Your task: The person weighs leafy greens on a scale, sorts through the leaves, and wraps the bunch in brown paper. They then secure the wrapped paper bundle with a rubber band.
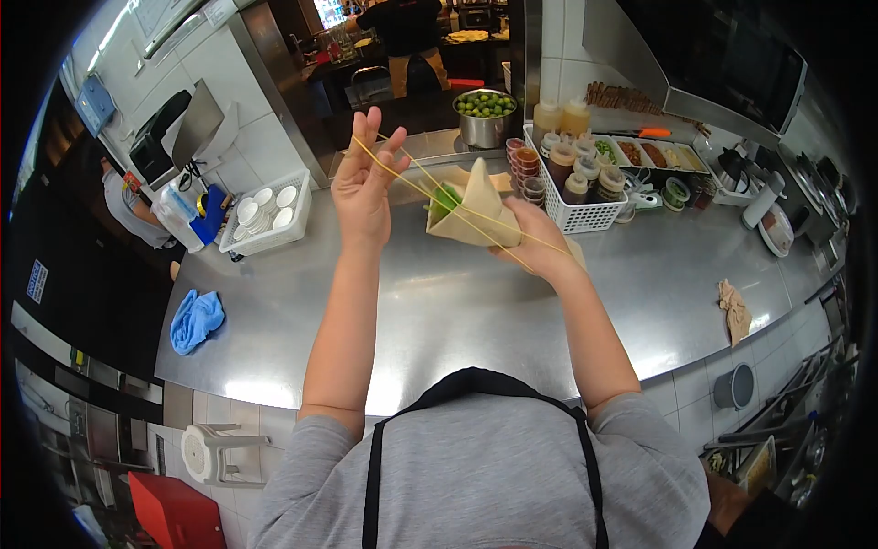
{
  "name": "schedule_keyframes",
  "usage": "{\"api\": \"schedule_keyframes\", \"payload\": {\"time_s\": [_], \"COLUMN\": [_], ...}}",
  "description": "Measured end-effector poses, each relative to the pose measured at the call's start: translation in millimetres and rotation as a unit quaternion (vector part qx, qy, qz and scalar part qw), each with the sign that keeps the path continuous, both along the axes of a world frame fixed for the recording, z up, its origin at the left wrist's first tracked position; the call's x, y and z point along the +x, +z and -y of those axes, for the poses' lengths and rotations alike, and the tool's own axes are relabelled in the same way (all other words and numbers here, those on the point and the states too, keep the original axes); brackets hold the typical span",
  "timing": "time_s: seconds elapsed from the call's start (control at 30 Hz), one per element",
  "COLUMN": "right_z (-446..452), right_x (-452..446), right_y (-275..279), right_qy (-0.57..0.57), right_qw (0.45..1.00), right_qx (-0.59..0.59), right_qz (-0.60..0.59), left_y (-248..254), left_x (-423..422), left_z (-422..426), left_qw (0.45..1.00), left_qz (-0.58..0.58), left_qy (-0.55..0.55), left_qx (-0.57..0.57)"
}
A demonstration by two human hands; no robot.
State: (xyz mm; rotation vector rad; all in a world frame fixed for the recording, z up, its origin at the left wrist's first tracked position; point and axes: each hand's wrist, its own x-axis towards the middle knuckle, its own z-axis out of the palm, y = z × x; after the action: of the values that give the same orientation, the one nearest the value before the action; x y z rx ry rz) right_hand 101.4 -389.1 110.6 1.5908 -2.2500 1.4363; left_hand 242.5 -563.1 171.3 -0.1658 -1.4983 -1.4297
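Note:
My right hand (540, 242) grips a folded brown paper packet (485, 215) above the steel counter, its pointed corner standing up. Something green (444, 199) shows at the packet's open left side; what it is I cannot make out. A yellow rubber band (413, 185) is stretched taut across the packet, from the raised fingers of my left hand (366, 183) to my right hand near the wrist. My left fingers are hooked in the band, some pointing up.
On the steel counter (439, 320) lie a blue cloth (196, 322) and a beige cloth (733, 311). A basket of small white dishes (265, 215) stands left. At the back are a pot (485, 131) of green fruits and a white basket (585, 218) of sauce bottles. Another person (402, 37) stands beyond.

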Motion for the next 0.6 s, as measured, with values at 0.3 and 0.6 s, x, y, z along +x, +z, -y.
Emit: {"api": "schedule_keyframes", "payload": {"time_s": [0.3, 0.6], "right_z": [-29.4, -54.8], "right_x": [8.3, -17.2], "right_y": [17.9, 28.6], "right_qy": [0.083, 0.224], "right_qw": [0.984, 0.913], "right_qx": [0.145, 0.028], "right_qz": [-0.057, 0.340], "left_y": [-12.1, -76.0], "left_x": [8.5, 28.2], "left_z": [12.3, 15.9], "left_qw": [0.986, 0.973], "left_qz": [0.111, 0.000], "left_qy": [-0.127, -0.194], "left_qx": [0.004, 0.128]}}
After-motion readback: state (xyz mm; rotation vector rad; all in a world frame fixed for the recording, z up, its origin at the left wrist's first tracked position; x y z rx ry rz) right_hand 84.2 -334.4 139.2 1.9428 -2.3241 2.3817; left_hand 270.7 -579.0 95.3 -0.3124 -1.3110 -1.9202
